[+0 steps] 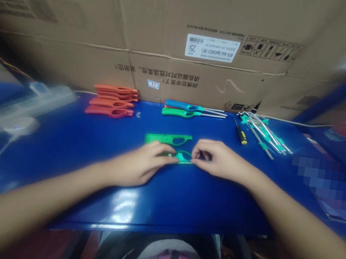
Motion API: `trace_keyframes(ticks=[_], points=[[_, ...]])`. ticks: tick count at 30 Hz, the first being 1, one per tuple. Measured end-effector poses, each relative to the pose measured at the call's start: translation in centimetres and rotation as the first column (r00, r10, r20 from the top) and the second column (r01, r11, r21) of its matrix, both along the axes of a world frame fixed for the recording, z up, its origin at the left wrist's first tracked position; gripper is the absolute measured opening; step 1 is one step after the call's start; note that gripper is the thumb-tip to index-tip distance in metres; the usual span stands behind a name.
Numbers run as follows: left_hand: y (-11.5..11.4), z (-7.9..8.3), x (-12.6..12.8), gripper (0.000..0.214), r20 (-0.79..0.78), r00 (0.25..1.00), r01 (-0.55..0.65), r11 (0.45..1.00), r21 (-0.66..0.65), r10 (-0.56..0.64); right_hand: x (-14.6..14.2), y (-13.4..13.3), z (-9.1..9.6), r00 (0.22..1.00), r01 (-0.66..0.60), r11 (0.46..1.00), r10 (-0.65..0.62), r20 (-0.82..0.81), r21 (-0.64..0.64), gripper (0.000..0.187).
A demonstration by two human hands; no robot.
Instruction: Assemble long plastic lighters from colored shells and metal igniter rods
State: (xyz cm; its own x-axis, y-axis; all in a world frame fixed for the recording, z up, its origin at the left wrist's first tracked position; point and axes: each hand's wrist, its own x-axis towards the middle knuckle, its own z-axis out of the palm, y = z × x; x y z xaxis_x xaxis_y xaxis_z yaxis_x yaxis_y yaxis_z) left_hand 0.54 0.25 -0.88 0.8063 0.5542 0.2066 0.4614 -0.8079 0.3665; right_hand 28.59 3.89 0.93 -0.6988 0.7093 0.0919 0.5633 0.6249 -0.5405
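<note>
We take the green shell [168, 139], lying flat on the blue table [61, 144], as our landmark; everything else is placed from it.

Just in front of the green shell, on the near side, lies the green piece [184, 158], low on the table and caught between both hands. The left hand [142, 164] comes in from the near left of the shell; its fingers are bent down over the left end of the piece and pin it to the table, with the palm half closed. The right hand [217, 157] sits just right of the shell; its thumb and forefinger are pinched tight on the right end of the piece and the other fingers are curled in; whether something smaller sits in that pinch we cannot tell.

Behind the shell and to the left we see a stack of orange shells [114, 100]; straight behind it, slightly right, lie two lighters [191, 110], one blue and one green, their thin tubes pointing right; further right of those lies a screwdriver [240, 133] with a yellow-and-black handle, and just beyond it a loose bundle of metal rods [265, 134] with teal fittings. Far behind the shell a cardboard box [162, 25] stands along the back edge of the table; a white label [212, 48] is stuck on its face.
</note>
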Motion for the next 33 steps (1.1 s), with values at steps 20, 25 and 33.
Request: trace_keyframes(ticks=[20,25,33], points=[[0.01,-0.09,-0.02,0.050,-0.017,1.000,0.002,1.000,0.024,-0.001,0.47,-0.38,0.72,0.983,-0.177,0.973,0.169,0.068,0.149,0.013],[-0.08,0.20,0.02,0.048,-0.043,0.999,-0.003,1.000,0.018,0.003,0.26,-0.49,0.77,0.986,-0.155,0.979,0.146,0.081,0.130,0.010],[-0.05,0.13,0.03,0.048,-0.030,1.000,-0.003,1.000,0.016,0.003,0.11,-0.31,0.32,0.991,-0.127,0.987,0.123,0.050,0.099,0.009]])
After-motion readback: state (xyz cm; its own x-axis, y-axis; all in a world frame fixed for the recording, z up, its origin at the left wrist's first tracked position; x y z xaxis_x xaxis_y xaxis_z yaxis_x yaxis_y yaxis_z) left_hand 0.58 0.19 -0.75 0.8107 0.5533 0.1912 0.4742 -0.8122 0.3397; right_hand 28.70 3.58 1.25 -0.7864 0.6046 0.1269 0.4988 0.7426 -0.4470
